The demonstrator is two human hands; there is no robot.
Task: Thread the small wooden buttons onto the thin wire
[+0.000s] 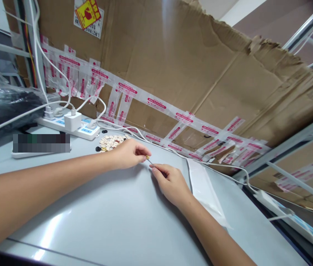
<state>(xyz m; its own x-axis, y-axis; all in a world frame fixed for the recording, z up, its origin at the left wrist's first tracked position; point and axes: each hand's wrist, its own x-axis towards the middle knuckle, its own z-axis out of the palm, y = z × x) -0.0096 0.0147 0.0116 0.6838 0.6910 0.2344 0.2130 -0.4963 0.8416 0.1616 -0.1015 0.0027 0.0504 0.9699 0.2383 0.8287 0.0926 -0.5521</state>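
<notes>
small yellow bead (147, 157) | pinched, left hand (128, 153) | grey tabletop (112, 218) | cardboard wall (200, 74)

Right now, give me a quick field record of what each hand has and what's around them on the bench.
left hand: fingertips pinched on a small yellowish piece
right hand: fingertips pinched on a thin pin that meets that piece
pile of small pale parts: behind the left hand, with a few black rings at its edge
power strip: far left, white charger plugged in
clear plastic bag: flat, right of the right hand
table: grey, glossy
backdrop: taped cardboard
</notes>
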